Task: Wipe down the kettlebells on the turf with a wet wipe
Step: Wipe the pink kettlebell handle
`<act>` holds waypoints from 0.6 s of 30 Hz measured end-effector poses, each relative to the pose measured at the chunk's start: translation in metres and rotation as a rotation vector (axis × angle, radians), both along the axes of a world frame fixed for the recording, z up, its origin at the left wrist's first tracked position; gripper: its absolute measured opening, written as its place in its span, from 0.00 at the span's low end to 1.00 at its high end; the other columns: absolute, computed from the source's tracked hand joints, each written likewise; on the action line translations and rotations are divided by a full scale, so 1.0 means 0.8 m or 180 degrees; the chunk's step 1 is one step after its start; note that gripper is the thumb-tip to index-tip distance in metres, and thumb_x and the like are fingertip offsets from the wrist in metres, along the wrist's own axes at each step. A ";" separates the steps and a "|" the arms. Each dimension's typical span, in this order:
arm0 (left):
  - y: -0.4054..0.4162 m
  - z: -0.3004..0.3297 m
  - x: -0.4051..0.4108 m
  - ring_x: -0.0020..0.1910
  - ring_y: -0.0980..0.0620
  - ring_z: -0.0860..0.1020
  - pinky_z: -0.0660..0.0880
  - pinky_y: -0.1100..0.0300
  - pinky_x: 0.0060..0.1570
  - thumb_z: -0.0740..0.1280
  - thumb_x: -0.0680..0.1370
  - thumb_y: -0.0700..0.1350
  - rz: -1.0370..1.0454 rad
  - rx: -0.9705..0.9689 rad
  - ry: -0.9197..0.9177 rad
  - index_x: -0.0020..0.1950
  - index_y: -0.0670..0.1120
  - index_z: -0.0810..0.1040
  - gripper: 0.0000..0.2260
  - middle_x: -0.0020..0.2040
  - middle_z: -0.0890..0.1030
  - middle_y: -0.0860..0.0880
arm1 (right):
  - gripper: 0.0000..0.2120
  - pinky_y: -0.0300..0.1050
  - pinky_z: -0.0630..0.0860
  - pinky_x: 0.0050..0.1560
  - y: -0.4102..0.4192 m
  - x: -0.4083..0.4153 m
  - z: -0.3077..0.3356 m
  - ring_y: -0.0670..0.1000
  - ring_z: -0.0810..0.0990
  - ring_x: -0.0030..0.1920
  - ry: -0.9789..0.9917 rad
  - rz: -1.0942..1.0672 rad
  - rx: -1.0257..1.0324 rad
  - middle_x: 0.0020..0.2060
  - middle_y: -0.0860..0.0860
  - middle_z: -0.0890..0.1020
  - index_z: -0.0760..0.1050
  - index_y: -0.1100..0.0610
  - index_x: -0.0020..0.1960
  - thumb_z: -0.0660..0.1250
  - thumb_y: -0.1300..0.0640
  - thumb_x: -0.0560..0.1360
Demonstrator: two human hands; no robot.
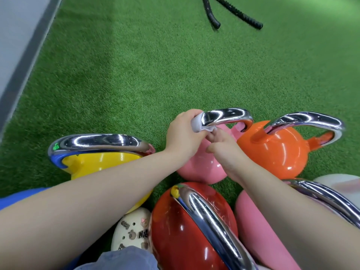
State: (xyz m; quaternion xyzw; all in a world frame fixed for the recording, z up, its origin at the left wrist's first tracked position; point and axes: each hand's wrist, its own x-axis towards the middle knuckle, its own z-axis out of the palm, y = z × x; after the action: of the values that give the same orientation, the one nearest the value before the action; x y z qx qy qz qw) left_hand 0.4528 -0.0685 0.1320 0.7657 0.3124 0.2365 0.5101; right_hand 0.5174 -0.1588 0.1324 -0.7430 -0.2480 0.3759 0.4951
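Down on the turf (136, 75), a person works at a cluster of kettlebells, both bare arms reaching in from six o'clock. The left hand (184, 133) is curled round a white wipe (196, 124) wrapped over the left end of the chrome handle (226, 115) of the far pink kettlebell (200, 168), which sits near the middle of the cluster. The right hand (222, 145) comes up beneath that handle, its fingertips pinching the wipe's lower edge. Just beside the pink one at three o'clock stands an orange kettlebell (276, 152); at nine o'clock, a yellow kettlebell (109, 160) with blue trim. Nearest the person, at six o'clock, are a red kettlebell (175, 227) and a second pink kettlebell (259, 230), touching or nearly so. A cream clog (132, 230) shows between the yellow and red ones. Well apart at twelve o'clock, two black rope ends (233, 14) lie on the turf, and a grey floor strip (25, 55) borders the turf at ten o'clock.
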 end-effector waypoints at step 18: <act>0.000 -0.053 0.000 0.40 0.54 0.71 0.65 0.75 0.33 0.67 0.70 0.33 0.0097 -0.0445 0.0122 0.45 0.50 0.71 0.13 0.36 0.72 0.59 | 0.31 0.44 0.64 0.64 -0.017 -0.010 -0.007 0.54 0.67 0.67 -0.1462 -0.0112 -0.1103 0.66 0.53 0.72 0.58 0.58 0.73 0.57 0.70 0.71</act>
State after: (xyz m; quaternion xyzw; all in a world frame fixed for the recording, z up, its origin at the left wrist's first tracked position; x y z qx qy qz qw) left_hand 0.4531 -0.0683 0.0899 0.7277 0.3494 0.2071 0.5527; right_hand 0.5097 -0.1723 0.1268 -0.8864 -0.2729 0.2259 0.2980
